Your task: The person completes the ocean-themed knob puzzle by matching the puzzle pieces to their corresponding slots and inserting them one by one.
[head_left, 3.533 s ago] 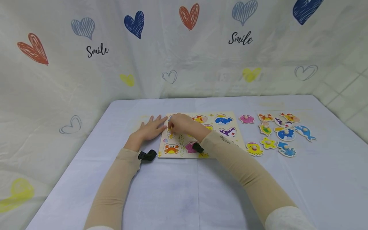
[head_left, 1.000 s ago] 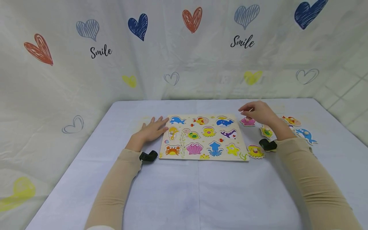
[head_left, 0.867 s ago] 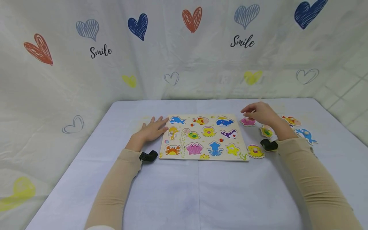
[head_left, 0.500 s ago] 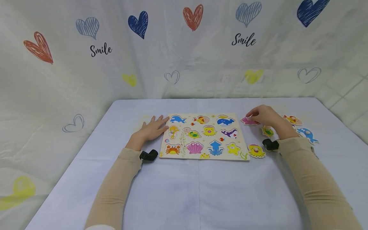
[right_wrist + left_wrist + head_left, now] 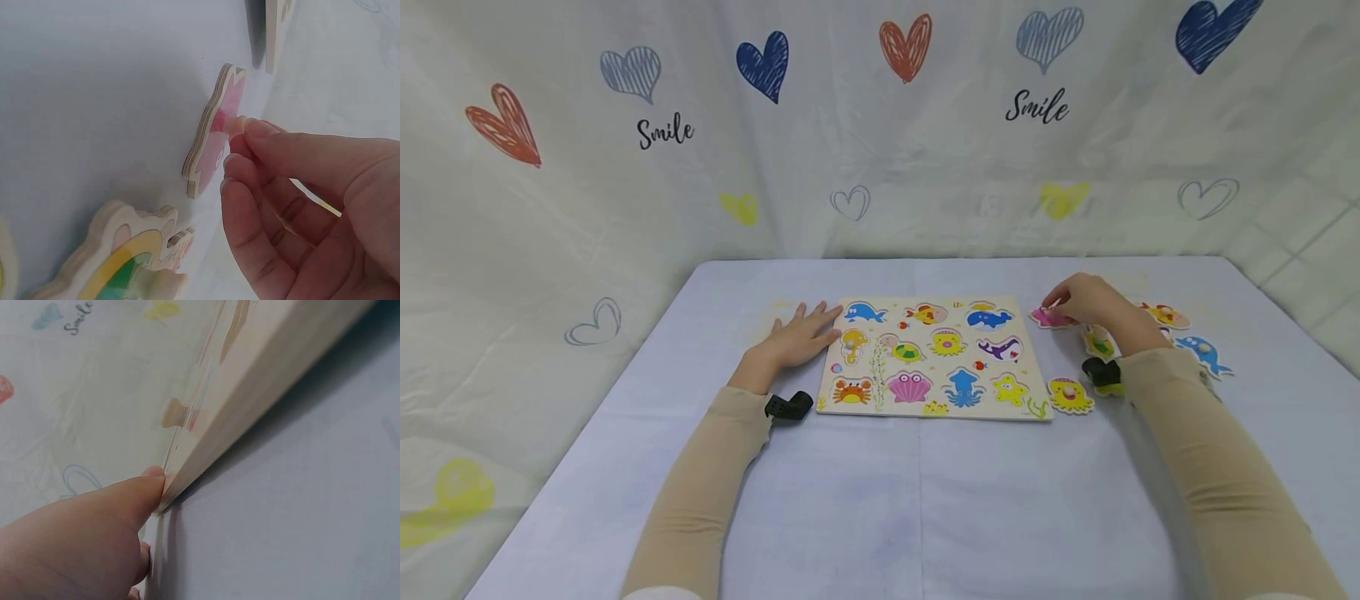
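My right hand [image 5: 1086,302] pinches the small wooden knob [image 5: 235,125] of a pink shell puzzle piece [image 5: 209,144] between thumb and forefinger. The piece lies to the right of a wooden peg puzzle board [image 5: 880,408] printed with sea animals. At the board's left edge rests my left hand [image 5: 797,337], fingers spread, with its thumb touching the edge in the left wrist view. A yellow seahorse piece [image 5: 852,345] sits in the board near that thumb, and its knob [image 5: 174,414] stands up from the surface.
Below my right hand lie a turtle piece [image 5: 1098,342] and a yellow octopus piece [image 5: 1070,395]. A fish piece [image 5: 1165,315] and a blue dolphin piece [image 5: 1204,354] are farther right. My right forearm hides other pieces. A printed curtain [image 5: 917,158] hangs behind the table.
My right hand has left the seahorse on the board, moved right, and come down onto the pink shell piece, now pinching its knob. My left hand has stayed at the board's edge.
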The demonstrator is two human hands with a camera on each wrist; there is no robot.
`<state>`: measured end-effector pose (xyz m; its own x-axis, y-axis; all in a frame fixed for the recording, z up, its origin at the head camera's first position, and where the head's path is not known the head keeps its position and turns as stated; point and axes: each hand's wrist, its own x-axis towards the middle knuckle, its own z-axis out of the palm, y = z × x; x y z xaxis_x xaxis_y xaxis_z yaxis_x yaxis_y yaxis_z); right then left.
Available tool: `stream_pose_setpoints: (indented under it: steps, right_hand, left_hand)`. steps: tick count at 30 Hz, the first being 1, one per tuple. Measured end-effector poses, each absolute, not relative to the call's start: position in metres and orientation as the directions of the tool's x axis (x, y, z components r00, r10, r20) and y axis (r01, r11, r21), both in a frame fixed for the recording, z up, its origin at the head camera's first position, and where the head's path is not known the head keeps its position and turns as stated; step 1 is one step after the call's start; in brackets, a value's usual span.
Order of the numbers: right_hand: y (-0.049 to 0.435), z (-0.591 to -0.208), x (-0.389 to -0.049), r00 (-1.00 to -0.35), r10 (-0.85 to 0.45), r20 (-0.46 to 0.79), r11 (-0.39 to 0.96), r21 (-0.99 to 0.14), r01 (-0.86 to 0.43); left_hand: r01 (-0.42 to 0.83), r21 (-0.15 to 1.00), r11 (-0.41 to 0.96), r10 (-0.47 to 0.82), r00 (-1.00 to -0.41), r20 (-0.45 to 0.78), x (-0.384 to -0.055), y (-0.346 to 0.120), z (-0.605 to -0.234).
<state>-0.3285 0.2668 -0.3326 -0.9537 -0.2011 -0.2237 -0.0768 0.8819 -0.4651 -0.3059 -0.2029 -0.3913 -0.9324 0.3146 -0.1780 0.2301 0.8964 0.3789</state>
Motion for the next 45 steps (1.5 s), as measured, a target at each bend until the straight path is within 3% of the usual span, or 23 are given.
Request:
stream_pose_setpoints:
  steps: [13, 35, 45]
  right_hand:
    - [0.261, -0.336, -0.339, -0.946, -0.158, -0.282, 0.919, -0.391, -0.037]
    - [0.257, -0.328, -0.329, -0.956, -0.138, -0.258, 0.94, -0.338, -0.045]
    - [0.257, -0.314, -0.32, -0.963, -0.182, -0.201, 0.942, -0.318, -0.111]
  left_hand:
    - [0.227, 0.376, 0.898, 0.313, -0.932, -0.184, -0.306, -0.202, -0.392]
    - [0.228, 0.379, 0.897, 0.314, -0.932, -0.182, -0.305, -0.201, -0.39]
    - [0.223, 0.376, 0.9, 0.308, -0.934, -0.184, -0.304, -0.201, -0.391]
